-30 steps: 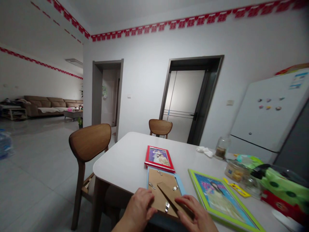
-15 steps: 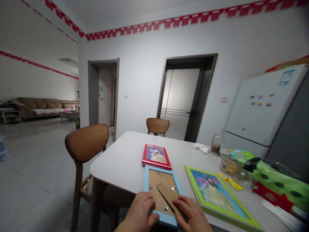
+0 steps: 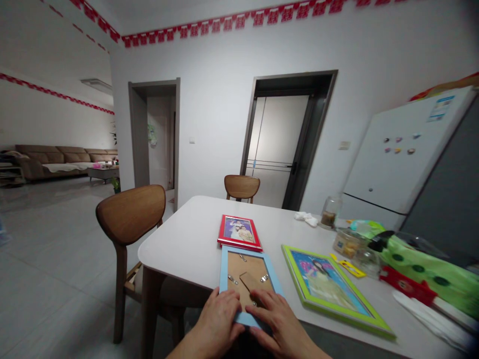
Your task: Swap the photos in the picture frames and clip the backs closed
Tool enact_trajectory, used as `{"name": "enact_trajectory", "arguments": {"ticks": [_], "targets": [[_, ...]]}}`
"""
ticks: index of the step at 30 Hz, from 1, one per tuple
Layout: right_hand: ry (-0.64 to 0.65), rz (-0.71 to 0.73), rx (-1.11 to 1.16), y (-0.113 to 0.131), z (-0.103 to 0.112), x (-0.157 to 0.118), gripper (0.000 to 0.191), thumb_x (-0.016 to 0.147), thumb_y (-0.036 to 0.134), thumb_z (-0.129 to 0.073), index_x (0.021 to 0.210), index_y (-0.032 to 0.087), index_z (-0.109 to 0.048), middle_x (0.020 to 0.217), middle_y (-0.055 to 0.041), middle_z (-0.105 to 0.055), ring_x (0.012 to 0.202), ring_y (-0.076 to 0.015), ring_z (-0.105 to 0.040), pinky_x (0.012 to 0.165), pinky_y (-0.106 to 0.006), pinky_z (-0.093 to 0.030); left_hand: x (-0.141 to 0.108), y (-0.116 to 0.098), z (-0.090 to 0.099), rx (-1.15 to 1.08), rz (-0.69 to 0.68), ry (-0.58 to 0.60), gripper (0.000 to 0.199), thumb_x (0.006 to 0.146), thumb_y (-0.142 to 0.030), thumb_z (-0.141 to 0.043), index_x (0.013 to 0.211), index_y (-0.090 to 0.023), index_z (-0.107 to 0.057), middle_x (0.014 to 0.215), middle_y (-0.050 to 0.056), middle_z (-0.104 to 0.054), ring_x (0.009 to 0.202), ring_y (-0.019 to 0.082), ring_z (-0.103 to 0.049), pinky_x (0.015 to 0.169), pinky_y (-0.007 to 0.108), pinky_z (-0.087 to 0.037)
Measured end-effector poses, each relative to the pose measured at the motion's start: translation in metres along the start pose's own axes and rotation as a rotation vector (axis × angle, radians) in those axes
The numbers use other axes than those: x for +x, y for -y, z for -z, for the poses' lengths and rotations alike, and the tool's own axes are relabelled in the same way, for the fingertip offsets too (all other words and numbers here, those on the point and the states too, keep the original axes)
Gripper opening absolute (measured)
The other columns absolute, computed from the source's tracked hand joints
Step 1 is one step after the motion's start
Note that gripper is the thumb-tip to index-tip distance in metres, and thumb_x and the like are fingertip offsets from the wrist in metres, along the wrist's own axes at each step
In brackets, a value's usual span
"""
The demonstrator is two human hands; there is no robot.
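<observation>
**On the white bench (image 3: 179, 244), a blue picture frame (image 3: 223, 271) lies back side up**

I can see the blue picture frame at the side of the bench closest to the person. Its brown back (image 3: 251, 269) faces up, with small shiny clips (image 3: 264, 278) around it and a brown stand (image 3: 247, 280) in the middle.

The left hand (image 3: 220, 314) is closed on the near left corner, with its fingers bent over the side and its thumb at the end. The right hand (image 3: 279, 319) has its fingers bent over the bottom of the back, covering part of the stand. I can't tell if it is gripping or only pressing.

A red frame (image 3: 241, 245) sits right at the far end of the blue one. I can't tell if they touch. To the right, a bit apart, lies a big green frame (image 3: 295, 274) with a picture of someone in a long dress. Past it are a flat yellow thing (image 3: 352, 268), a clear tub (image 3: 349, 244) and a glass jar (image 3: 328, 218). A wooden chair (image 3: 130, 214) stands to the left.
</observation>
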State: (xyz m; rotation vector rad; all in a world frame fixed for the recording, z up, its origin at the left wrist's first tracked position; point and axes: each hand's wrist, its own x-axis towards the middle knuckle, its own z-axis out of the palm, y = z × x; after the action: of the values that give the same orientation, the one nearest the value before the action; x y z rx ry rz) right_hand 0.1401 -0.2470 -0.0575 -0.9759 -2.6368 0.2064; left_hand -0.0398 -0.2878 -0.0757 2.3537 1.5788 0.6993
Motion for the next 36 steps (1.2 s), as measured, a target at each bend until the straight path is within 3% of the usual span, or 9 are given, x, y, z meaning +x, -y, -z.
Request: {"name": "enact_trajectory", "arguments": {"ticks": [8, 13, 18, 21, 24, 30, 36], "targets": [[0.013, -0.026, 0.064, -0.012, -0.003, -0.005, 0.035, 0.071, 0.042, -0.050, 0.103, 0.029, -0.057, 0.121, -0.0059, -0.046, 0.112, -0.0245, -0.037, 0.092, -0.040, -0.027, -0.001, -0.001, -0.001, 0.006, 0.021, -0.007, 0.028, 0.070, -0.021, -0.058, 0.096, -0.020, -0.050, 0.119, 0.005, -0.048, 0.113, 0.019, -0.039, 0.100, 0.040, -0.019], [-0.132, -0.227, -0.026, -0.036, -0.001, 0.013, 0.041, 0.081, 0.037, -0.033, 0.112, 0.017, -0.051, 0.115, -0.0121, -0.049, 0.106, -0.0212, -0.042, 0.090, -0.035, -0.031, 0.001, -0.001, 0.001, -0.008, 0.018, -0.009, 0.025, 0.066, -0.019, -0.060, 0.089, -0.021, -0.051, 0.108, 0.002, -0.054, 0.103, 0.018, -0.046, 0.097, 0.037, -0.023], [-0.151, -0.315, -0.198, -0.045, 0.000, 0.032, 0.030, 0.080, 0.029, -0.034, 0.088, 0.017, -0.061, 0.094, -0.0109, -0.055, 0.086, -0.0210, -0.048, 0.077, -0.033, -0.036, 0.001, -0.004, 0.005, -0.030, 0.043, -0.003, 0.026, 0.065, -0.021, -0.061, 0.089, -0.021, -0.051, 0.113, 0.002, -0.051, 0.107, 0.018, -0.043, 0.098, 0.037, -0.020], [-0.139, -0.294, -0.193, -0.043, -0.002, 0.035, 0.031, 0.080, 0.028, -0.033, 0.070, 0.017, -0.060, 0.084, -0.0093, -0.055, 0.080, -0.0195, -0.047, 0.075, -0.031, -0.036, 0.002, -0.007, 0.006, -0.027, 0.068, 0.006, 0.024, 0.065, -0.022, -0.060, 0.087, -0.021, -0.051, 0.109, 0.002, -0.054, 0.104, 0.019, -0.045, 0.097, 0.038, -0.022], [-0.147, -0.271, -0.143, -0.044, -0.003, 0.035, 0.032, 0.080, 0.028, -0.033, 0.066, 0.016, -0.059, 0.083, -0.0092, -0.054, 0.082, -0.0193, -0.046, 0.077, -0.030, -0.035, 0.002, -0.007, 0.004, -0.029, 0.080, -0.005, 0.025, 0.065, -0.021, -0.059, 0.089, -0.021, -0.051, 0.110, 0.003, -0.053, 0.104, 0.019, -0.045, 0.097, 0.038, -0.022], [-0.165, -0.287, -0.114, -0.046, -0.004, 0.033, 0.032, 0.080, 0.027, -0.034, 0.068, 0.016, -0.061, 0.088, -0.0096, -0.056, 0.083, -0.0192, -0.047, 0.078, -0.030, -0.035, 0.002, -0.004, 0.002, -0.030, 0.082, 0.005, 0.026, 0.066, -0.023, -0.059, 0.091, -0.022, -0.051, 0.115, 0.003, -0.051, 0.109, 0.019, -0.042, 0.098, 0.037, -0.021], [-0.173, -0.245, -0.085, -0.022, -0.018, 0.051, 0.029, 0.079, 0.026, -0.037, 0.098, 0.020, -0.059, 0.098, -0.0066, -0.057, 0.091, -0.0188, -0.047, 0.079, -0.029, -0.033, 0.001, -0.006, 0.004, 0.000, 0.075, 0.017, 0.027, 0.067, -0.022, -0.060, 0.092, -0.020, -0.050, 0.115, 0.004, -0.050, 0.110, 0.020, -0.041, 0.099, 0.038, -0.020]]}}
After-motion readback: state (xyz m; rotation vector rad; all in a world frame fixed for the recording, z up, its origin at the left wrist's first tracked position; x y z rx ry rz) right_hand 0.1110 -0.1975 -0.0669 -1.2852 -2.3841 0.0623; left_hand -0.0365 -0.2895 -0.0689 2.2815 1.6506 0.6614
